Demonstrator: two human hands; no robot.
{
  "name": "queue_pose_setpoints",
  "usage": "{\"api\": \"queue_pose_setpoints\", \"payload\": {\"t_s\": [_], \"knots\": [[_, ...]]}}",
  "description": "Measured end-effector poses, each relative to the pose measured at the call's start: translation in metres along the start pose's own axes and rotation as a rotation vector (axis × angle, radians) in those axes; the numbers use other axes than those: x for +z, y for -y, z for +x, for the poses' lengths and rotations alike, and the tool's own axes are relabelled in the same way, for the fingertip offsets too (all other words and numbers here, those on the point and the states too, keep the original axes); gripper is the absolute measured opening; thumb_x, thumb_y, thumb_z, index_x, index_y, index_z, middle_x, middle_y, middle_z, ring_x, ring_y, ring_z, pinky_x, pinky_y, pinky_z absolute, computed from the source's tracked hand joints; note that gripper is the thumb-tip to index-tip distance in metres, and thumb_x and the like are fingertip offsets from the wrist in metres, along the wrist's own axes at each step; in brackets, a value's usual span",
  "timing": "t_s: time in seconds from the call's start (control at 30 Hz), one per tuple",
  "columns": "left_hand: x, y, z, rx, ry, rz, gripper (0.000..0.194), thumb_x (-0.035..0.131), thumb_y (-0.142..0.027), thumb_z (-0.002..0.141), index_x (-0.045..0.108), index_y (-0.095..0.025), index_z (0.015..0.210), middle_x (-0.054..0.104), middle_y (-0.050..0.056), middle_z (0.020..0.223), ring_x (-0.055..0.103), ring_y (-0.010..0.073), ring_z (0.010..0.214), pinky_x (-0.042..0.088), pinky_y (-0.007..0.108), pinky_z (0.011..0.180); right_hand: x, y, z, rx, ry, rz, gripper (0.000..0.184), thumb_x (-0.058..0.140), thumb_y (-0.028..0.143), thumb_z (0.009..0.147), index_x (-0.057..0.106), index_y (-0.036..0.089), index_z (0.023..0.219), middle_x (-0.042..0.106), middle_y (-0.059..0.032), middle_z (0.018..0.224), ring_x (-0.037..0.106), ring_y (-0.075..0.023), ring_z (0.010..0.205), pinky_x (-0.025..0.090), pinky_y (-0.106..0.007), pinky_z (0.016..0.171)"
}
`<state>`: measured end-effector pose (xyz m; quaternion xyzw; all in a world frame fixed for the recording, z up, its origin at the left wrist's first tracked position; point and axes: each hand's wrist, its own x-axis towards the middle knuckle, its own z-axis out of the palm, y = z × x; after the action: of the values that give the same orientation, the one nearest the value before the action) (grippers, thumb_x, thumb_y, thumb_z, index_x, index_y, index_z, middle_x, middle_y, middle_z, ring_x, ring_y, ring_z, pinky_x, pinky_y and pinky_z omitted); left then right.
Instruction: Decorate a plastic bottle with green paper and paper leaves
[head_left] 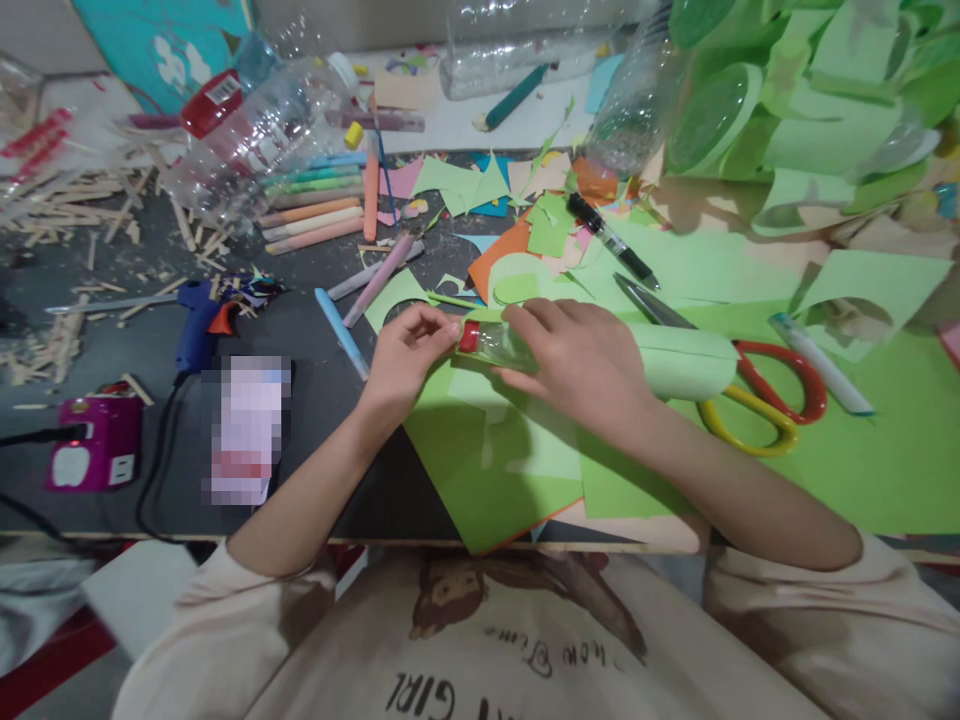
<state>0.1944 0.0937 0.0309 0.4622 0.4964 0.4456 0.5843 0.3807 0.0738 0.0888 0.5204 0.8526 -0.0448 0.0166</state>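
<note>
A clear plastic bottle (487, 343) with a red cap lies sideways in front of me, cap to the left. Pale green paper (679, 362) is wrapped round its body. My right hand (574, 350) grips the bottle from above, near where the paper begins. At the cap end, my left hand (416, 350) pinches the end of a narrow green paper strip (491, 314) that runs along the neck. The fingers partly hide how the strip meets the bottle. Green paper sheets (525, 490) lie beneath both hands. Scissors (780, 385) with red and yellow handles rest beside the wrapped end.
At the left are a blue glue gun (196, 325), a phone (247, 430) and a purple power adapter (96, 443). Markers (386, 275), a black pen (615, 240) and paper scraps lie beyond my hands. Clear bottles (262, 130) and green paper-covered pieces (825, 140) stand at the back.
</note>
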Motion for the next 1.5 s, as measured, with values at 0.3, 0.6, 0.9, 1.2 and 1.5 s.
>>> {"api": "queue_pose_setpoints", "payload": {"t_s": [0.3,0.6,0.9,1.2,1.5], "knots": [[0.003,-0.003,-0.002,0.041,-0.044,0.1,0.033,0.08,-0.042,0.067,0.057,-0.018,0.064,0.064,-0.001,0.072,0.058,0.0109,0.067,0.047,0.024,0.065,0.007,0.003,-0.001,-0.019,-0.012,0.004,0.039,0.06,0.032,0.087,0.059,0.012,0.121,0.069,-0.0156,0.106,0.06,-0.0277,0.085,0.031,-0.034,0.066],[0.003,-0.005,-0.001,0.017,-0.042,0.101,0.021,0.075,-0.028,0.066,0.057,-0.018,0.063,0.061,-0.002,0.068,0.054,0.0094,0.062,0.042,0.022,0.06,0.009,0.003,0.0,-0.039,-0.03,-0.004,0.036,0.059,0.032,0.087,0.059,0.013,0.117,0.069,-0.0151,0.104,0.06,-0.0278,0.084,0.031,-0.034,0.065],[0.002,0.001,-0.001,0.052,-0.048,0.062,0.035,0.08,-0.044,0.066,0.057,-0.018,0.066,0.063,0.0,0.074,0.056,0.0109,0.068,0.045,0.023,0.065,0.006,-0.001,0.001,-0.035,-0.039,0.016,0.038,0.062,0.037,0.086,0.06,0.013,0.116,0.07,-0.0142,0.104,0.061,-0.0263,0.081,0.028,-0.032,0.063],[0.002,-0.002,-0.001,0.047,-0.005,0.017,0.041,0.082,-0.051,0.062,0.058,-0.018,0.066,0.066,0.002,0.079,0.061,0.0126,0.073,0.05,0.026,0.071,0.001,-0.004,0.001,0.0,-0.037,0.057,0.042,0.06,0.041,0.087,0.06,0.014,0.119,0.071,-0.015,0.107,0.061,-0.0253,0.081,0.028,-0.031,0.062],[0.001,-0.004,0.0,0.081,-0.009,0.102,0.044,0.082,-0.054,0.061,0.057,-0.018,0.064,0.066,0.002,0.079,0.063,0.0143,0.077,0.051,0.028,0.073,-0.001,-0.004,0.002,0.014,-0.002,0.083,0.041,0.06,0.042,0.087,0.062,0.014,0.117,0.071,-0.0137,0.106,0.061,-0.0247,0.08,0.028,-0.031,0.061]]}}
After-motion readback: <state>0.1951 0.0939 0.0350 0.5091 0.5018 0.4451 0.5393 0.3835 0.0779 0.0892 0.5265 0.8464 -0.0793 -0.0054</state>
